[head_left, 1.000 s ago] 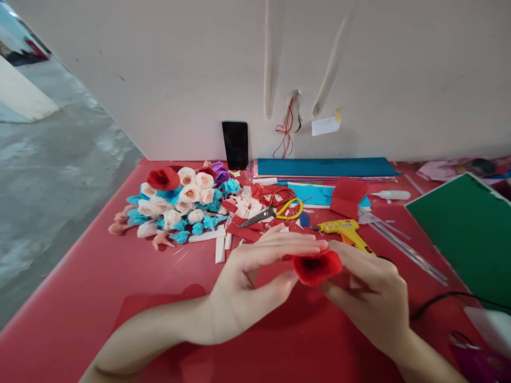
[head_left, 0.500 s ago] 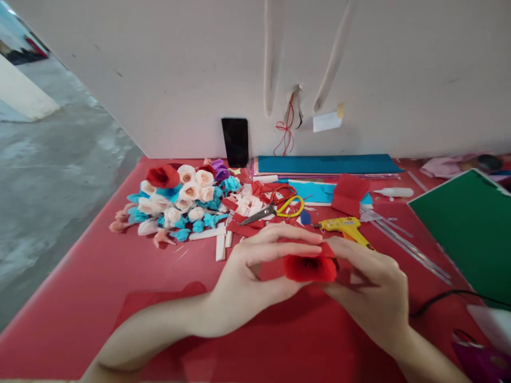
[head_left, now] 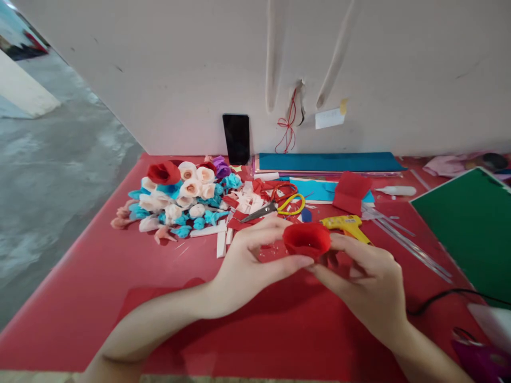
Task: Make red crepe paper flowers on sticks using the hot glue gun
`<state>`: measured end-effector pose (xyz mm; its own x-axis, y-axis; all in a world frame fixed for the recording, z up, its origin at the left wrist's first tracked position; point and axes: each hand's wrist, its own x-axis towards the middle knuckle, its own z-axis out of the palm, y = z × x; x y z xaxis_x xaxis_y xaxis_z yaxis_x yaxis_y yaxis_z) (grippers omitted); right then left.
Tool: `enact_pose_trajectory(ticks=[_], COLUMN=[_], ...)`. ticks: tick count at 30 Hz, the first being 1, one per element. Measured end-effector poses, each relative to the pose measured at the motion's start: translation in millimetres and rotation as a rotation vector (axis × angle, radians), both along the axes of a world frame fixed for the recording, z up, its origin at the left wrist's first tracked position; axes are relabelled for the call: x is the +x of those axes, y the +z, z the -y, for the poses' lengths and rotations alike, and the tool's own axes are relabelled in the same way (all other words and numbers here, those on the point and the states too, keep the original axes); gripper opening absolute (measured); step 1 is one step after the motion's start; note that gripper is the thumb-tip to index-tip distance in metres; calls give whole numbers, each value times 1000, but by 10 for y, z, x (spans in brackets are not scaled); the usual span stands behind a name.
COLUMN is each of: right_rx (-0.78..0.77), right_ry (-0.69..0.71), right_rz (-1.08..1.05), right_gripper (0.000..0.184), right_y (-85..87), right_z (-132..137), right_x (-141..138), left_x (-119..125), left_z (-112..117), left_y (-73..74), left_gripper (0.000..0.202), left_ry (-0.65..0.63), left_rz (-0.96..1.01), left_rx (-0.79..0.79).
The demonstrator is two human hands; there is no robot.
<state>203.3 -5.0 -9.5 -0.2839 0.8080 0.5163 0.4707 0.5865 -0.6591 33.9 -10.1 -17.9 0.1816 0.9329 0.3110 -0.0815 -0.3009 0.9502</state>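
Between my two hands is a red paper flower (head_left: 306, 242), cupped and facing up toward me with its hollow centre showing. My left hand (head_left: 255, 260) grips its left and front side, thumb at the lower edge. From the right, my right hand (head_left: 363, 276) holds the flower's side and base with thumb and fingers; some of those fingers are hidden behind it. Just beyond the flower lie the yellow-and-red handled scissors (head_left: 275, 207) and a yellow glue gun (head_left: 346, 226).
Paper flowers (head_left: 179, 197) in white, blue and red are heaped at the left. Paper scraps (head_left: 247, 199) surround the scissors. A phone (head_left: 236, 139) leans on the wall. At right are a green board (head_left: 467, 229), clear glue sticks (head_left: 407, 239), a white bottle (head_left: 397, 190) and a black cord (head_left: 451, 295).
My left fingers have moved off the top of the red flower, and its rim now shows open and rounder. The flower sits slightly higher in view.
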Motion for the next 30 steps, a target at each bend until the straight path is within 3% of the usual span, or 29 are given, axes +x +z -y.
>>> enact_pose_trajectory(ticks=[9, 17, 20, 23, 26, 30], right_rx=[27, -151, -248, -325, -299, -283], right_ry=[-17, 13, 101, 163, 144, 111], right_rz=[9, -133, -153, -159, -126, -127], right_gripper=[7, 33, 37, 26, 8, 5], right_y=[-6, -74, -70, -62, -60, -66], right_z=[-10, -35, -49, -36, -18, -18], right_x=[3, 62, 74, 79, 75, 51], left_x=[4, -31, -24, -11, 3, 25], left_z=[-33, -42, -35, -28, -31, -42], left_y=[-12, -42, -53, -67, -73, -72], left_gripper=[10, 17, 17, 17, 19, 19], left_ry=[-6, -6, -30, -28, -18, -3], left_rz=[-12, 108, 146, 141, 151, 162], left_rx=[-43, -141, -196, -213, -213, -204])
